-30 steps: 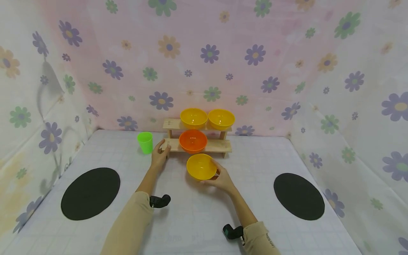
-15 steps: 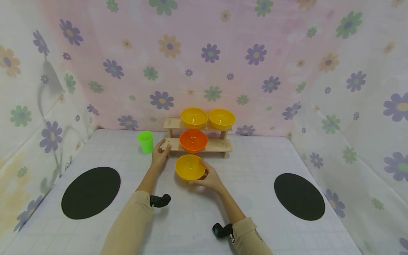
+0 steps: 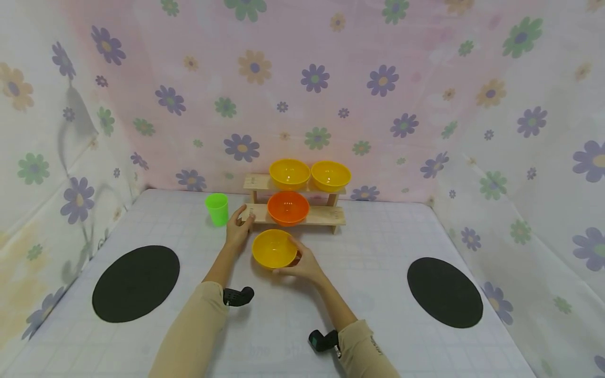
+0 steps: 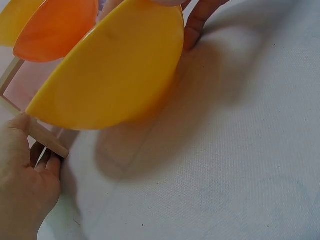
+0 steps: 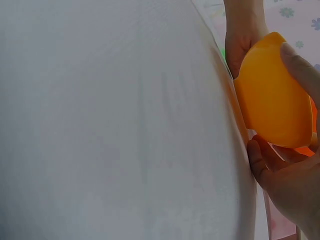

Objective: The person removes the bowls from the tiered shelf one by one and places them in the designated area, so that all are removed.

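In the head view my right hand (image 3: 304,265) holds a yellow bowl (image 3: 274,249) by its right side, in front of the two-tier wooden shelf (image 3: 326,215). The right wrist view has the thumb against the side of this yellow bowl (image 5: 275,95) and fingers near its base. With thumb above and fingers below, my left hand (image 3: 238,228) grips the left end of the lower board, seen also in the left wrist view beside the bowl (image 4: 115,70). On that board sits an orange bowl (image 3: 288,208), just behind the held one.
Two yellow bowls, a left one (image 3: 290,174) and a right one (image 3: 331,176), stand side by side on the upper board. A green cup (image 3: 217,210) is left of the shelf. Black round mats lie at left (image 3: 136,283) and right (image 3: 445,292).
My right hand has carried the yellow bowl leftward in front of the shelf, toward the left hand. The left hand keeps its grip on the board.
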A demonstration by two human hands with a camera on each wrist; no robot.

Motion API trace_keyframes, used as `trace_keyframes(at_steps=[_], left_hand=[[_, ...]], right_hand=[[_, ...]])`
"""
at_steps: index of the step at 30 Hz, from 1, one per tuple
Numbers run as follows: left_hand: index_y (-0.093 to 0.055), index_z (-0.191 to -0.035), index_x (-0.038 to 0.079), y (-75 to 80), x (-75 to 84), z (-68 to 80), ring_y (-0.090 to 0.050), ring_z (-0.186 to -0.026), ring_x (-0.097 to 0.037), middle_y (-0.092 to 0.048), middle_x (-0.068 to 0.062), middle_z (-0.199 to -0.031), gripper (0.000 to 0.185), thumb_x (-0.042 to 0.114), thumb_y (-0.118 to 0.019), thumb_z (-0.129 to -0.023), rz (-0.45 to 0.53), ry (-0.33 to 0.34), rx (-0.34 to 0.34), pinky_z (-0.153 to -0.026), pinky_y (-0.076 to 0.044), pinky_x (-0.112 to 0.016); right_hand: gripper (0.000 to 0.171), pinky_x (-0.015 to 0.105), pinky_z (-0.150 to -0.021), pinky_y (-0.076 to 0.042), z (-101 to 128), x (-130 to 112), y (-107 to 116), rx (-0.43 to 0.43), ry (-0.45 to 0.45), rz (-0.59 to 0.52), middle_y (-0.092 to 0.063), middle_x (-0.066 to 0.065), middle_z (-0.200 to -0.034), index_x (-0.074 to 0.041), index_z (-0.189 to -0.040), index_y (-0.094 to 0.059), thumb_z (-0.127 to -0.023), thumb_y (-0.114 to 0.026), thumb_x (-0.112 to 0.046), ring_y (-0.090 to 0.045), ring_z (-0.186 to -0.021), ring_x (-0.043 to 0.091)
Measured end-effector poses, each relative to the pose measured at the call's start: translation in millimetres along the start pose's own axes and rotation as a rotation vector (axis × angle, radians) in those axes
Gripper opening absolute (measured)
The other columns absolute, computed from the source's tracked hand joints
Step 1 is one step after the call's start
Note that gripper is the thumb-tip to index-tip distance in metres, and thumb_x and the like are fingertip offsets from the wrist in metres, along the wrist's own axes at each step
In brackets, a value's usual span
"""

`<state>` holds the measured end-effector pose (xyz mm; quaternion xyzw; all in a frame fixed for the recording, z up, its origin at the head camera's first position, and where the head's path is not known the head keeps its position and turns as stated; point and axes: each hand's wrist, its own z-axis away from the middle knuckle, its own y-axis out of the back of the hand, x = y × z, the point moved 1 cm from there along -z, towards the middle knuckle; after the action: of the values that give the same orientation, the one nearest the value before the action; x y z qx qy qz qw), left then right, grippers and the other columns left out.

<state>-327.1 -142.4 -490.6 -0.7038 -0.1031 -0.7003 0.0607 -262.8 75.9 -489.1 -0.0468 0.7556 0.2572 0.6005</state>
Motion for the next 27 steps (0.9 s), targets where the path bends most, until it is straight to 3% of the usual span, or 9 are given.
trace_keyframes(at_steps=[4,15,23,27], left_hand=[[-0.037,-0.144,0.007,-0.1,-0.2,0.2,-0.05,-0.093,-0.018,-0.04,-0.018,-0.143,0.056,0.019,-0.057,-0.094,-0.009,0.008,-0.005,-0.066,-0.042,-0.01],[-0.037,-0.144,0.009,0.1,-2.9,-1.5,-0.051,-0.096,-0.019,-0.04,-0.016,-0.143,0.056,0.021,-0.057,-0.094,0.002,0.013,-0.004,-0.067,-0.043,-0.009],[-0.036,-0.145,0.011,0.6,-2.9,-0.7,-0.048,-0.113,-0.027,-0.033,-0.01,-0.15,0.056,0.023,-0.057,-0.094,0.01,0.039,-0.008,-0.086,-0.045,-0.024],[-0.036,-0.145,0.011,0.6,-2.6,-2.5,-0.047,-0.114,-0.028,-0.031,-0.01,-0.15,0.057,0.023,-0.057,-0.094,0.006,0.041,-0.012,-0.09,-0.044,-0.028]], right_hand=[[0.096,0.042,-0.1,-0.041,-1.2,3.0,-3.7,-0.012,0.016,0.024,-0.037,0.025,-0.144,0.007,-0.143,-0.03,-0.071,-0.084,-0.026,-0.046,-0.123,0.033],[0.093,0.041,-0.101,-0.04,-1.8,2.1,-11.0,-0.037,-0.005,0.068,-0.034,0.021,-0.147,0.002,-0.145,-0.028,-0.073,-0.082,-0.018,-0.045,-0.122,0.03],[0.09,0.043,-0.086,-0.05,8.2,-23.0,-1.2,-0.115,-0.012,-0.051,-0.037,0.029,-0.141,0.006,-0.146,-0.023,-0.077,-0.078,-0.01,-0.054,-0.1,0.041],[0.083,0.046,-0.084,-0.051,12.7,-32.2,6.9,-0.059,-0.002,-0.096,-0.041,0.031,-0.136,0.009,-0.142,-0.029,-0.076,-0.077,-0.006,-0.056,-0.104,0.043]])
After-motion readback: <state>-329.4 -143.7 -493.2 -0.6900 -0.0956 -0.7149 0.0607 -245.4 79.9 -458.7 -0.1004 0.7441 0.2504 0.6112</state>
